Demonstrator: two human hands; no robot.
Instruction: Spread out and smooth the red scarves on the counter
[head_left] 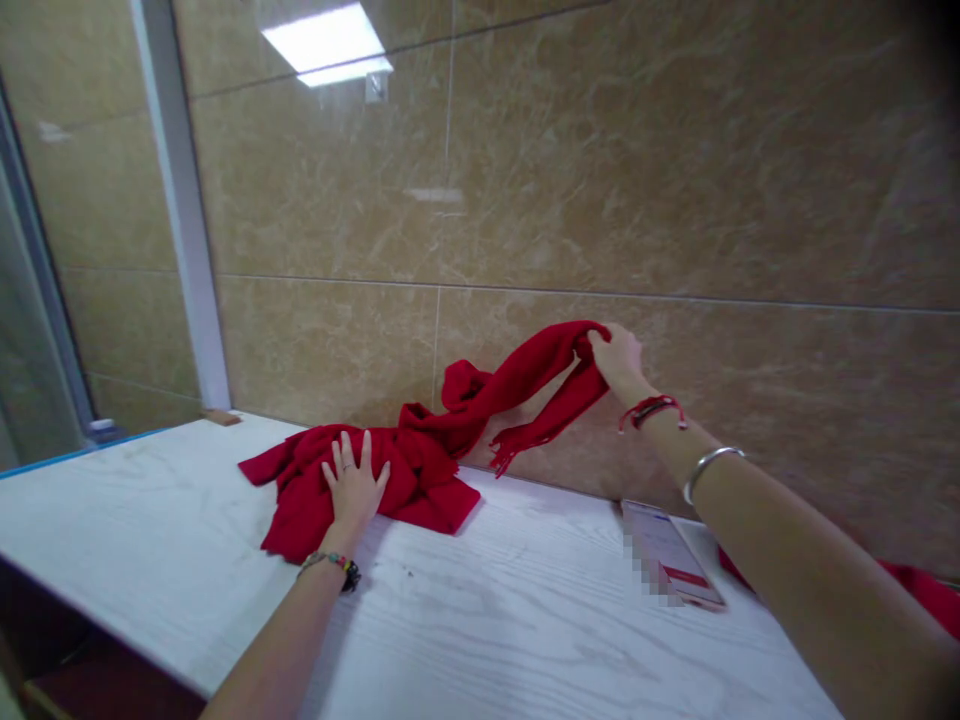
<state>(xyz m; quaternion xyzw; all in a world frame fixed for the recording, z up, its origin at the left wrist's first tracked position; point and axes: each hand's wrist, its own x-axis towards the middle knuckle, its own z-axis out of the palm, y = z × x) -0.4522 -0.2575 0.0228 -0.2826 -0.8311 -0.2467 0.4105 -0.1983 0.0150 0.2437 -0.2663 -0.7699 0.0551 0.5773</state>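
Note:
A heap of red scarves [431, 500] lies crumpled on the white table, toward its back edge. My left hand [355, 485] rests on the heap with its fingers spread flat. To the right, my right hand [621, 358] is raised in front of the wall, its fingers closed round one red scarf [525, 370]. That scarf stretches from the heap up to the hand, and a fringed end dangles below it. Whether the heap is several scarves or one long cloth is hard to make out.
The white wood-grain table [480, 620] backs onto a tan marble-tiled wall [675, 180]. A phone [667, 550] lies at the right near the wall, partly blurred out. More red cloth [926, 595] shows behind my right forearm. A small brown block [223, 417] sits at the far left corner.

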